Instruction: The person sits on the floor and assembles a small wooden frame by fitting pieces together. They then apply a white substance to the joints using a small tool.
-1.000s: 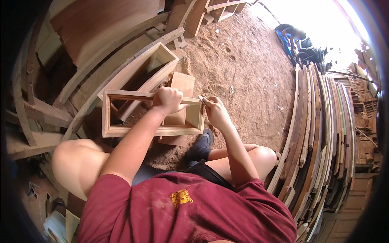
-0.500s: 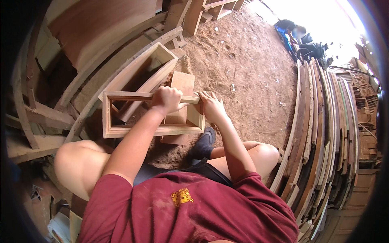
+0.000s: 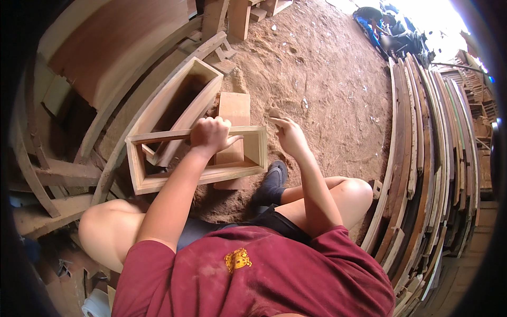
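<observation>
My left hand (image 3: 210,134) is closed around the upper edge of a bare wooden box frame (image 3: 200,173), long and narrow with an open middle. The frame stands tilted in front of my knees. Beyond its right end, my right hand (image 3: 290,136) is raised off the wood, fingers pinched on a small brown piece (image 3: 275,113) that looks like folded sandpaper. A flat wooden block (image 3: 234,108) lies behind and beneath the frame. Another open wooden box (image 3: 205,74) leans behind it on the left.
Long boards (image 3: 406,158) are stacked along the right. Curved timbers and a large panel (image 3: 121,47) stand on the left. Sandy ground (image 3: 327,95) with scattered chips stretches ahead. Another person (image 3: 388,39) is by a dark vehicle at the far right.
My right hand has come off the frame's right corner and moved slightly right, with the brown piece now showing. The frame has tipped a little, its left end lower; my left hand keeps its grip.
</observation>
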The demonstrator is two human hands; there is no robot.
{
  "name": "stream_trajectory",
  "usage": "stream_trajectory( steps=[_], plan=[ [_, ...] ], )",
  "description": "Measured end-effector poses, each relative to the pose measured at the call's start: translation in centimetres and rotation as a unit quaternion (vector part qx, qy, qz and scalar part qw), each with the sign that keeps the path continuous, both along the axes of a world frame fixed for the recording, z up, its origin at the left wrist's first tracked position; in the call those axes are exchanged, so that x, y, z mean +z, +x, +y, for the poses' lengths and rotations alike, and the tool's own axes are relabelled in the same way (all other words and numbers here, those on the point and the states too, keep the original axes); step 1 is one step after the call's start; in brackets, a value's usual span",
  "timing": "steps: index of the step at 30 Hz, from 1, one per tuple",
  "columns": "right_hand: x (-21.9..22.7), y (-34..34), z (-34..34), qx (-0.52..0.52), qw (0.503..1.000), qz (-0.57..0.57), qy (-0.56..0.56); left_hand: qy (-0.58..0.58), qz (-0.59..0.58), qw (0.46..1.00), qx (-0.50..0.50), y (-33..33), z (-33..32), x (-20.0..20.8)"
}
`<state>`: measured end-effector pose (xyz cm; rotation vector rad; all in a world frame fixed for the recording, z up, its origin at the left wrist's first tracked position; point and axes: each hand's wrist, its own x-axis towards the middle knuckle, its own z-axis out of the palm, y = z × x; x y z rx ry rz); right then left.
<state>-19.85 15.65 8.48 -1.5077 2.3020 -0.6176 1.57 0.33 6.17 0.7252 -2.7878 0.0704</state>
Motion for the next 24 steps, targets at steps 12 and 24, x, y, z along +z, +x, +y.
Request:
stream_trajectory(
  steps=[12,24],
  plan=[
    [-1.7,0.3,-3.4,0.047,0.986,-0.148,-0.057,-0.012,-0.007,1.0,0.007,-0.1,0.3,0.7],
    [-3.4,-2.9,-2.6,-0.086,0.982,-0.126,-0.108,0.001,-0.016,1.0,0.014,-0.2,0.4,1.2]
  ],
)
